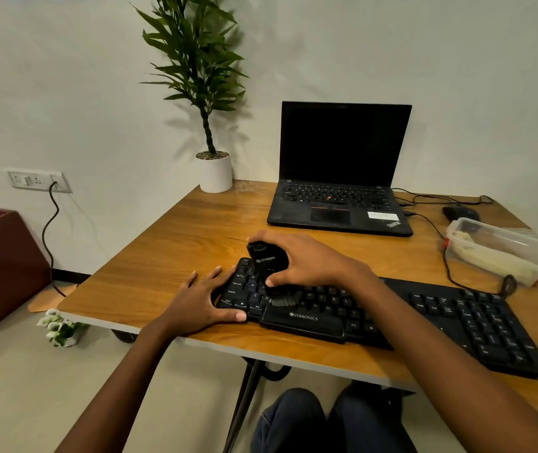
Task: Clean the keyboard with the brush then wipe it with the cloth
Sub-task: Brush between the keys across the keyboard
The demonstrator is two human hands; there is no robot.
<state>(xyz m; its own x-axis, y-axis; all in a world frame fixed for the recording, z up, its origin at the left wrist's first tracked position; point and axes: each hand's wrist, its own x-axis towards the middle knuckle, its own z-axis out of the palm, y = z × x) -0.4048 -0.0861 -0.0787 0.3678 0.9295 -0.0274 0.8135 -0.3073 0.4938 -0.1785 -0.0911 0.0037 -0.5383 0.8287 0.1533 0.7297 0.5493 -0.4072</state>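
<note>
The one camera sat on my head, wide-angled, and looked forward and down over the table. My knees showed at the bottom edge. It was near enough that the brand on the keyboard read clearly. My left hand and my right hand, gripping the brush, fell near mid-frame. The laptop, plant and wall filled the upper half.
</note>
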